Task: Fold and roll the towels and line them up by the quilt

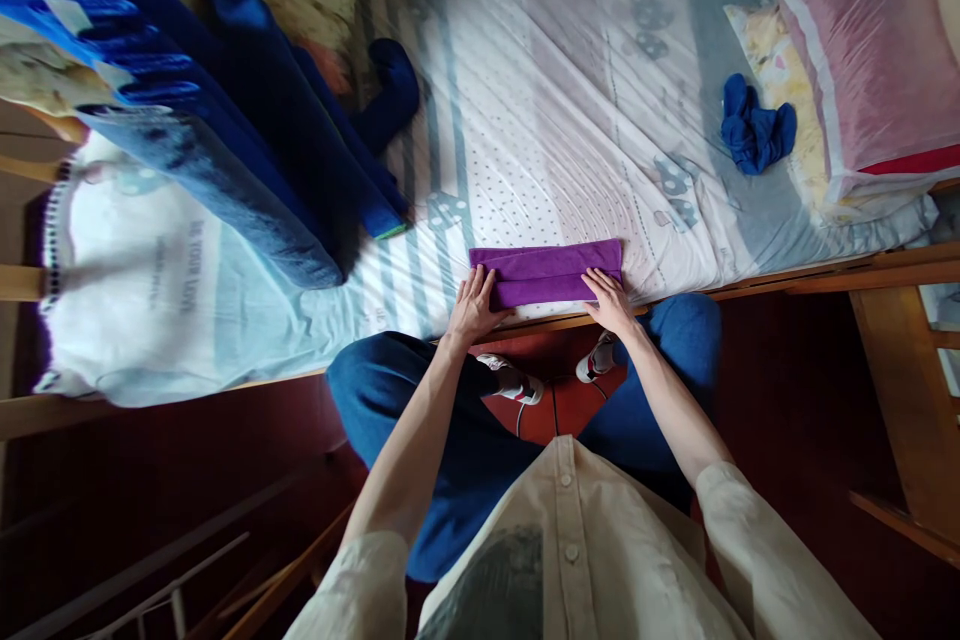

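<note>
A purple towel (544, 272), folded into a long flat strip, lies at the near edge of the bed (525, 100). My left hand (472, 305) rests on its left end, fingers stretched out and the thumb along the near edge. At the right end, my right hand (611, 302) lies with its fingers extended over the cloth. Both hands press on the towel from above and neither is wrapped round it. A faint crease runs lengthwise along the strip.
Rolled or folded blue cloths (277, 110) are heaped on the left of the bed, by a white pillow (135, 270). Toward the right are a crumpled blue cloth (757, 125) and a pink pillow (870, 50). A wooden bed rail (825, 275) runs along the near side.
</note>
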Tool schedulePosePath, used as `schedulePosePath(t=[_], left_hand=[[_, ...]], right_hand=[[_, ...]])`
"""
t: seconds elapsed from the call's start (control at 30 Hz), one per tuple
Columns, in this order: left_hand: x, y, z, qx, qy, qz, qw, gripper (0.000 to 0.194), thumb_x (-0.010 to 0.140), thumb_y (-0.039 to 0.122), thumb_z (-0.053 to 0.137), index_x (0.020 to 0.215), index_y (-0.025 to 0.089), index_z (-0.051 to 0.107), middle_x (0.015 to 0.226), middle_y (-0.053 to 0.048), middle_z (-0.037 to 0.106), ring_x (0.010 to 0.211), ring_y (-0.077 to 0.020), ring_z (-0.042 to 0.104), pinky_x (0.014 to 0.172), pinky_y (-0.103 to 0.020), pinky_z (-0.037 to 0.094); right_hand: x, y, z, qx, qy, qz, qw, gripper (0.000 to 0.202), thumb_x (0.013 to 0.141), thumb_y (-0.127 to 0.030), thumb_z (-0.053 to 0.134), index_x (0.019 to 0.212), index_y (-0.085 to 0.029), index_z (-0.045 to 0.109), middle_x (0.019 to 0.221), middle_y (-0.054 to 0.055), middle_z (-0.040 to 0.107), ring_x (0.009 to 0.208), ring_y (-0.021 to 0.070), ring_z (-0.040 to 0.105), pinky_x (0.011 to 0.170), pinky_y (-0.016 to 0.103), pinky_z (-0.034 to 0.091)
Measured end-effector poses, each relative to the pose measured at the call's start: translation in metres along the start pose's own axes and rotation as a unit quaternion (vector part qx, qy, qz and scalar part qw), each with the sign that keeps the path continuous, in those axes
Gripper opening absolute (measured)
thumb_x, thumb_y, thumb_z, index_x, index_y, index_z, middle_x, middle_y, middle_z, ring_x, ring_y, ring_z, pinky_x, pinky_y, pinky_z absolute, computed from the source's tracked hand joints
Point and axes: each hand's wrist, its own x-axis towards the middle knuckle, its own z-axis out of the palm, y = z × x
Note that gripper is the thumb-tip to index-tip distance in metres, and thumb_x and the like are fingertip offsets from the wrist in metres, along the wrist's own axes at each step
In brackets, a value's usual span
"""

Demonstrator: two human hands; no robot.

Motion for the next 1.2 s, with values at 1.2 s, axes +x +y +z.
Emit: schedulePosePath(t=[1.2], left_hand=[[0.013,0.001,-0.036,-0.188,0.076,-0.178,0.963,0.048,0.08,0.026,0.06,0.126,0.017,0.069,0.112,-0.01,0.078,0.103,-0.0267,0.072,0.097,-0.038,0.057]], right_hand=[[0.031,0.031,-0.026,0.141,0.102,0.247,0.953,0.039,0.085,-0.022,0.067,0.123,-0.014,0.073,0.124,0.014,0.077,0.117,0.0289,0.071,0.11,0.043,0.052]])
